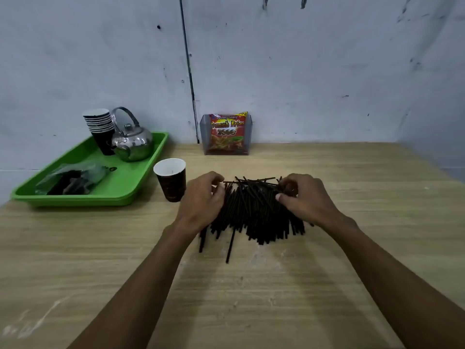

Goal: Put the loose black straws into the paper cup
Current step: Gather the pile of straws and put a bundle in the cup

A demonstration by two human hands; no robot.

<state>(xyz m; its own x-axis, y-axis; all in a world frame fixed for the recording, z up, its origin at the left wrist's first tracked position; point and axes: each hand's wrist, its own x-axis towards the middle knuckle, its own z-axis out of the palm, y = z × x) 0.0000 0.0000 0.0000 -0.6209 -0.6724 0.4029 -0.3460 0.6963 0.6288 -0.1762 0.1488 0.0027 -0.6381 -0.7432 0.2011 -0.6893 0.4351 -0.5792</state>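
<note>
- Your wood-grain counter (352, 248) runs up to a scuffed pale wall; take the paper cup (171, 178) as your landmark.
- One paper cup stands upright and open-mouthed, with no straws showing in it.
- One heap of black straws (254, 210) lies just right of the cup, far too many to count; two stragglers poke out of its near edge.
- Your left hand (201, 200) sits between the cup and the heap, fingers curled onto the heap's left edge, touching straws.
- Your right hand (302, 197) is on the heap's far side from the cup, fingers pinching straws near the top right.
- One green tray (125, 182) lies left of the cup, carrying one steel kettle (133, 142), one stack of about eight cups (100, 127) and one clear bag of dark items (73, 178).
- Behind the cup to its right, one clear holder (205, 132) stands against the wall with one red snack packet (227, 132).
</note>
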